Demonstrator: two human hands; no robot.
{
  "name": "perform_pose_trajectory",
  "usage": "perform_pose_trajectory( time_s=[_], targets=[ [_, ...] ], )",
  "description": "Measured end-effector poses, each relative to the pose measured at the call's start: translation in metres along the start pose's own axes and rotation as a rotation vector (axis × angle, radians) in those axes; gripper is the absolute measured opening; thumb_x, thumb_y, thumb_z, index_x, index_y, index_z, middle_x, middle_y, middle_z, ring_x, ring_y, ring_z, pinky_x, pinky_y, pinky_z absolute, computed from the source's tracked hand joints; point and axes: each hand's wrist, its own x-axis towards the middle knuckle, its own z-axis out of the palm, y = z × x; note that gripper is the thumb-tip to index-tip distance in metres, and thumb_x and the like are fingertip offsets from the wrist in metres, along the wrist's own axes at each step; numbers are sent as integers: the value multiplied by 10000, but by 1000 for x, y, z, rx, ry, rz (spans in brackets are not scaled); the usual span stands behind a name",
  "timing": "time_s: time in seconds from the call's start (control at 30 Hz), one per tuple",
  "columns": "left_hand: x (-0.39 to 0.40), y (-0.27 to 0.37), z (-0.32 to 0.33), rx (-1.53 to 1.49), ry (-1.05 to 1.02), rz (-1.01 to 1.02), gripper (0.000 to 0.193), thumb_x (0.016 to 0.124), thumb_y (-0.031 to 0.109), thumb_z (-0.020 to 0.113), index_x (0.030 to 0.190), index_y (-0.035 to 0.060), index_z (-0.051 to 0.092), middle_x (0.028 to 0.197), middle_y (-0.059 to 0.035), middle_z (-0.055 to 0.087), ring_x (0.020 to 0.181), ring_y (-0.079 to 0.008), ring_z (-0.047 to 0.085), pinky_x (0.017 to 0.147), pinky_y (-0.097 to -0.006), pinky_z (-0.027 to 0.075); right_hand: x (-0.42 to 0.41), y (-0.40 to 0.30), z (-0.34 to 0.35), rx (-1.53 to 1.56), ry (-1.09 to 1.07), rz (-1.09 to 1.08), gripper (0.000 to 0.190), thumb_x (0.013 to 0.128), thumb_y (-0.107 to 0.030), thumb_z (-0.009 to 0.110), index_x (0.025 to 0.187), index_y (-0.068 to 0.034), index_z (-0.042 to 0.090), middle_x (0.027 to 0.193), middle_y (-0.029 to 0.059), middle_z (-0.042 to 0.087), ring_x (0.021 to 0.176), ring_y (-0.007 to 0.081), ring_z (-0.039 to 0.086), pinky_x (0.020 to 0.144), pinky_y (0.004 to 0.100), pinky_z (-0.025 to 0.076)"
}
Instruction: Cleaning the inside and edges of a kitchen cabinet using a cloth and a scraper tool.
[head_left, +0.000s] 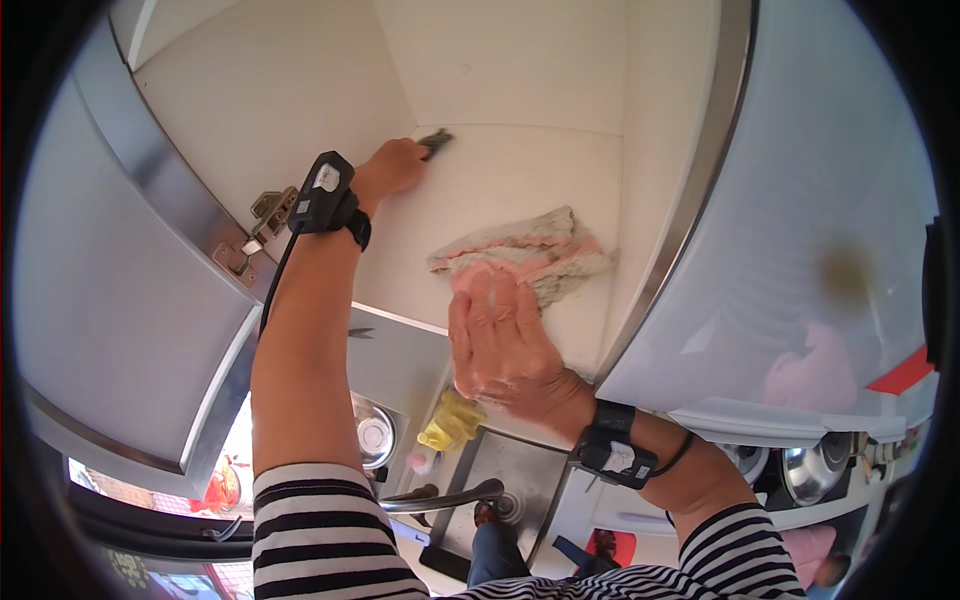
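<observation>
Inside an open wall cabinet, my left hand (394, 169) reaches to the far left corner. It grips a small dark grey scrubbing pad (435, 142), blurred and partly hidden by the fingers, against the pale cabinet floor (495, 172). My right hand (502, 345) lies over a crumpled pink and grey cloth (536, 244), fingers pressed onto its near edge. The rest of the cloth spreads across the cabinet floor toward the right wall. Each wrist carries a strapped black device.
Open cabinet doors flank me, the left door (142, 277) on a metal hinge (262, 221), the right door (795, 225) glossy. Below are a steel sink (517, 469), a faucet (450, 496), yellow rubber gloves (452, 420) and a metal pot (814, 472). A person in pink (810, 551) is lower right.
</observation>
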Motion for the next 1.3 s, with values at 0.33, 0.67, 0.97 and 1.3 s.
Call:
perform_pose_trajectory(
  time_s=[0.33, 0.67, 0.97, 1.3],
  targets=[
    [2, -5, 17, -454, 25, -359, 284, 836, 72, 481, 1074, 28, 630, 1040, -197, 640, 966, -375, 623, 841, -444, 507, 0, -5, 5, -1, -15, -14, 243, 779, -102, 579, 922, 84, 641, 963, 264, 638, 934, 380, 630, 842, 463, 513],
    [-75, 14, -18, -74, -79, 90, 279, 880, 122, 446, 1087, 32, 609, 1050, -210, 636, 968, -364, 618, 842, -435, 500, -6, -29, -11, -39, 4, -39, 256, 814, -115, 580, 962, 88, 630, 979, 264, 631, 925, 367, 623, 835, 446, 509],
    [-203, 130, -150, -1024, 121, -345, 286, 895, 108, 511, 1160, 25, 575, 988, -175, 644, 843, -347, 621, 764, -409, 490, -15, -26, -77, 49, -118, 0, 442, 767, -117, 551, 1117, 153, 556, 1121, 319, 558, 1071, 416, 531, 975, 488, 409],
    [-221, 187, -193, -934, 221, -267, 227, 881, 78, 494, 1084, 1, 559, 1067, -177, 574, 907, -389, 606, 789, -472, 507, -37, -23, -120, 260, -204, 159, 537, 768, -184, 580, 1177, 162, 541, 1209, 318, 534, 1145, 471, 494, 1029, 568, 338]
  ],
)
